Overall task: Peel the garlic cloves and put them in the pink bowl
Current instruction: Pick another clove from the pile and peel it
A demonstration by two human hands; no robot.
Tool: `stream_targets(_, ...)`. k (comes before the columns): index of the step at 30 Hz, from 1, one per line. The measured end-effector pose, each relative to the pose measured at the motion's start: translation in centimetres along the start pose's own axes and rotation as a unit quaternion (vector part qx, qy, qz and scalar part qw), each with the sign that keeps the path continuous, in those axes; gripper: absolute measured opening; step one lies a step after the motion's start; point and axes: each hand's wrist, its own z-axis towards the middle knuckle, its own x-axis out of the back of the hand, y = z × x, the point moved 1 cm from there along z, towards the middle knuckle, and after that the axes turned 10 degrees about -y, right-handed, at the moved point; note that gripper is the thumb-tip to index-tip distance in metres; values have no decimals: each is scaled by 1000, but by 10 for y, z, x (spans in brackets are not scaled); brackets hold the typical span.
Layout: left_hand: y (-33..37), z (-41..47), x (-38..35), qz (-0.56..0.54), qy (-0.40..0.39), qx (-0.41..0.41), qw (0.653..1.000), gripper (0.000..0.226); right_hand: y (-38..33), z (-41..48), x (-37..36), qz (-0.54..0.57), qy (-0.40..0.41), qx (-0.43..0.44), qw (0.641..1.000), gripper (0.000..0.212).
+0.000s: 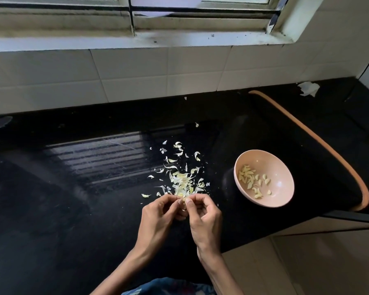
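My left hand [160,211] and my right hand [202,213] meet fingertip to fingertip over the black counter, both pinching a small garlic clove [184,202] that is mostly hidden between the fingers. Just beyond them lies a heap of pale garlic skins [182,182], with more flakes scattered farther back. The pink bowl [279,162] stands to the right of my hands, tilted slightly, and holds several peeled cloves [248,177] on its left inner side.
The black counter [73,199] runs left to a tiled wall and window sill behind. An orange-edged counter rim [328,150] curves past the bowl on the right. A torn white scrap [309,88] lies in the far right corner.
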Motion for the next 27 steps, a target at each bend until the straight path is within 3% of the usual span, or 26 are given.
stream_targets(6, 0, 1, 0, 1, 2, -2, 1000, 7, 4, -1, 1, -25, 0, 12, 1000, 13)
stream_targets(10, -1, 6, 3, -25, -22, 13, 999, 9, 3, 3, 3, 48, -20, -18, 998, 15)
stream_targets(14, -5, 10, 7, -128, -51, 48, 989, 13, 0, 4, 8, 167, -63, -63, 982, 10)
stream_targets(21, 2, 10, 6, -261, -77, 95, 957, 28, 3, 5, 8, 239, -79, -91, 964, 4)
stream_targets(25, 2, 12, 7, -294, -62, 110, 947, 21, -1, 5, 9, 221, -82, -89, 968, 12)
stream_targets(27, 3, 14, 8, -284, -47, 108, 951, 17, -2, 6, 11, 142, -83, -66, 984, 20)
